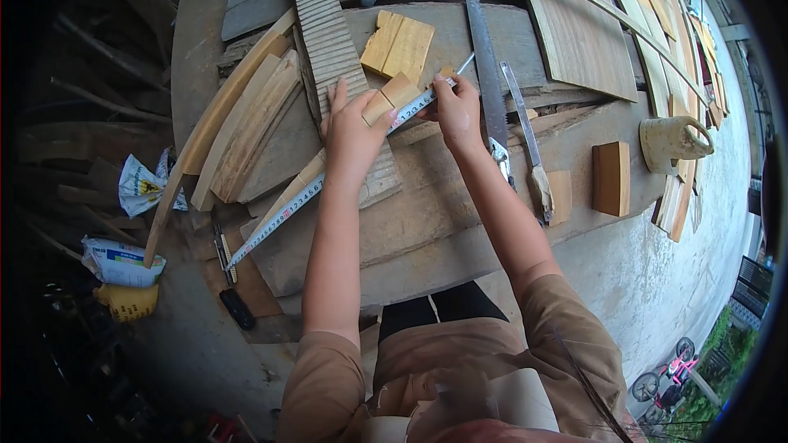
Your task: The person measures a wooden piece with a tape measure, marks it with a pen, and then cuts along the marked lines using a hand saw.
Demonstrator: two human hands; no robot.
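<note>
A white tape measure blade [283,212] stretches diagonally from the lower left of the bench up to my right hand. Beside it lies a light wooden strip [392,97], partly covered by my left hand [351,125]. My left hand is closed around the strip, its fingers resting near the ridged board [322,33]; the tape passes by the wrist. My right hand [457,111] pinches the upper end of the tape against the strip's end. A thin metal rod [466,63] shows just past its fingertips. Just beyond the hands lies a yellowish wooden block [398,43].
Right of my hands lie a handsaw [486,66], a narrow blade with a wrapped handle [525,127], a wooden block [611,179] and a cream plastic jug [669,143]. Curved wooden pieces [254,127] are at left, a black-handled tool [236,308] at lower left.
</note>
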